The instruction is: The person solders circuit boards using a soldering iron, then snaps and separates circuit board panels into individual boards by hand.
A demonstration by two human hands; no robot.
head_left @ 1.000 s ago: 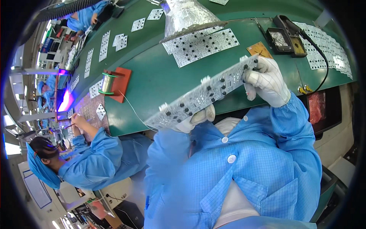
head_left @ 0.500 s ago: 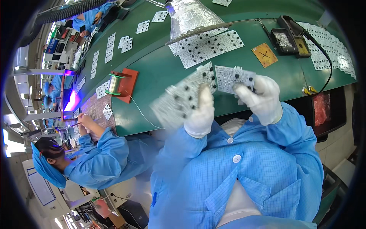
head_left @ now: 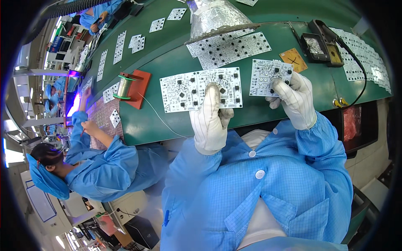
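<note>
My left hand [head_left: 209, 115], in a white glove, grips a white circuit board panel [head_left: 180, 85] of two joined boards, its thumb flat on the face. In my gloved right hand [head_left: 295, 98] is a smaller single circuit board [head_left: 261, 77], pinched near its lower right corner. Both pieces face up above the front edge of the bench, with a narrow gap between them. Small black parts dot their faces. The fingers behind each board are mostly hidden.
A foil-wrapped funnel hood [head_left: 220, 21] stands over more circuit board panels [head_left: 234, 50]. Left of my hands is a solder wire spool [head_left: 124, 88] on a red stand. A soldering iron holder [head_left: 324, 42], orange square plate [head_left: 294, 60] and stacked boards [head_left: 356, 54] lie right. A co-worker [head_left: 96, 154] sits at left.
The panel in my left hand has swung from tilted to nearly level. My right hand has moved the single board rightward, widening the gap. The co-worker's one arm now reaches farther forward.
</note>
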